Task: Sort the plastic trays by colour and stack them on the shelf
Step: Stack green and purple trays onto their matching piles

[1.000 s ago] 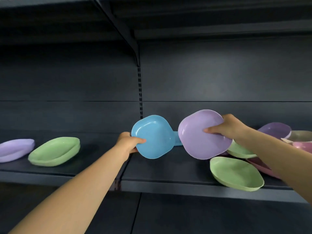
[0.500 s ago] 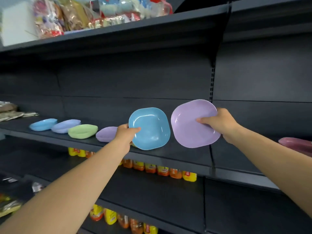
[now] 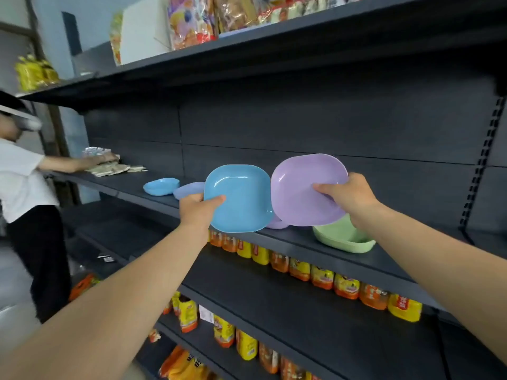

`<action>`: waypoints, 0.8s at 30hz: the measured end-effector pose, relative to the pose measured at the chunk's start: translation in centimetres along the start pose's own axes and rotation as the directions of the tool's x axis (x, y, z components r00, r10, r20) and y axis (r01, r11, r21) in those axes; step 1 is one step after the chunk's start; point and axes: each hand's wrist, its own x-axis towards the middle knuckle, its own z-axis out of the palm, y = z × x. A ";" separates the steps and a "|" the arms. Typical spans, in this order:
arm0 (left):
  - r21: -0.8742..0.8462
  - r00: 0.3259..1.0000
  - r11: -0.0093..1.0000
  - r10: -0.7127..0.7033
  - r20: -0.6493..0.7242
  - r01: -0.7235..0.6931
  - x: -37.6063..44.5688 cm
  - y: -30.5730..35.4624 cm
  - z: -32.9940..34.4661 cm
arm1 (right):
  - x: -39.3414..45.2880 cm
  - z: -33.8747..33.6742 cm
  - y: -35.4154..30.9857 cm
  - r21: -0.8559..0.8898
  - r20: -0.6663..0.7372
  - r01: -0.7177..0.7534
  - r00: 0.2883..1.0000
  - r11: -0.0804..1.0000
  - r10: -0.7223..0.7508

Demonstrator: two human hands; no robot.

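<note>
Trays are filling both your hands: your left hand (image 3: 198, 209) is pinching the blue tray (image 3: 238, 198) nearer the blue tray on the shelf (image 3: 161, 186) lying leftward, while your right hand (image 3: 349, 197) is gripping the purple tray (image 3: 307, 189).

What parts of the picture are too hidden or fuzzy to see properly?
Head view, the only one:
- Small purple tray: mostly behind the blue tray and the purple tray.
- Green tray: partly behind the right hand and arm.
- Lavender tray: partly behind the left hand.
- Bottle labels: too blurred to read.
</note>
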 end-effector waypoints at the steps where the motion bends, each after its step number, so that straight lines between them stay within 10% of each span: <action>1: -0.009 1.000 1.000 0.001 -0.008 -0.001 1.3 -0.2 -0.7 | 0.7 1.6 0.1 0.008 0.012 0.003 1.000 1.000 -0.003; 24: 0.084 0.996 0.993 0.087 -0.017 -0.085 38.2 -1.6 -7.5 | 25.0 31.6 0.3 0.077 0.018 0.016 1.000 0.997 -0.018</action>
